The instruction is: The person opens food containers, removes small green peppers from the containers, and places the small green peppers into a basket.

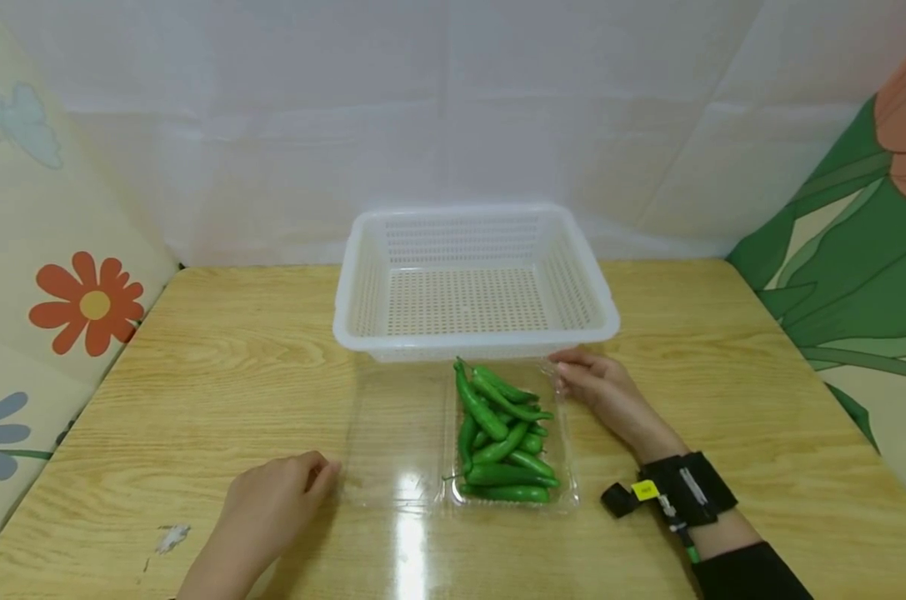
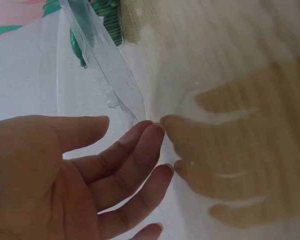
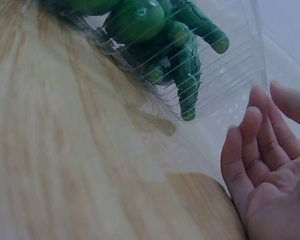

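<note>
Your left hand's [image 1: 272, 507] thumb stands apart from its loosely bent fingers, their tips just beside the clear lid's [image 1: 396, 421] edge. Your right hand [image 1: 608, 398] pinches the clear box's [image 1: 570, 475] far corner, green peppers [image 1: 502, 447] left of those fingertips, white basket [image 1: 475, 342] just beyond them.

Bare left hand [image 1: 274, 498] looks pretty chill, fingers [image 2: 127, 180] gently bent, thumb [image 2: 85, 131] well apart. The bare right hand [image 1: 606, 392] sits further forward, thumb and a fingertip pinched close.
</note>
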Available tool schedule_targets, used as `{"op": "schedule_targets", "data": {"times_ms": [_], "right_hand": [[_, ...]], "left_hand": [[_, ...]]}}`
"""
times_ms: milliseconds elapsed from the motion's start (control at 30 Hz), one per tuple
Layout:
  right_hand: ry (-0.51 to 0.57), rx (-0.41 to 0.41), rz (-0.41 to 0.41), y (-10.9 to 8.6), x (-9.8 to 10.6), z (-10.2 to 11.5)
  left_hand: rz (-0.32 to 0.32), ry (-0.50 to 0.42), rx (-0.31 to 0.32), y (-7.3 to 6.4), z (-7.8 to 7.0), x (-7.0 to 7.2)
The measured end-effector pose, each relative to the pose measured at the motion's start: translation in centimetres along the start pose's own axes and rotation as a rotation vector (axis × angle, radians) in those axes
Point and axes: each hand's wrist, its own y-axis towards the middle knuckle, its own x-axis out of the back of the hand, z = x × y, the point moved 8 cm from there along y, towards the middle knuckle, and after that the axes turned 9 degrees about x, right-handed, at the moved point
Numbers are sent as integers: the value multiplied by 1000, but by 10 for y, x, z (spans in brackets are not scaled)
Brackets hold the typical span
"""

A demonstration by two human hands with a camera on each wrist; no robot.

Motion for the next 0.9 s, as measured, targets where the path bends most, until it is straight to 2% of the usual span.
{"op": "schedule_targets", "data": {"times_ms": [367,567,733,900], "right_hand": [[-134,36,-4,-1,4,-1],[-178,39,-7,0,4,-2],[-186,43,-12,0,5,-2],[-188,45,-10,0,4,-2]], "left_hand": [[2,31,-10,0,3,5],[-29,10,-8,-1,1,19],[-60,1,-100,0,-18,26],[-94,-11,-240,2,-42,29]]}}
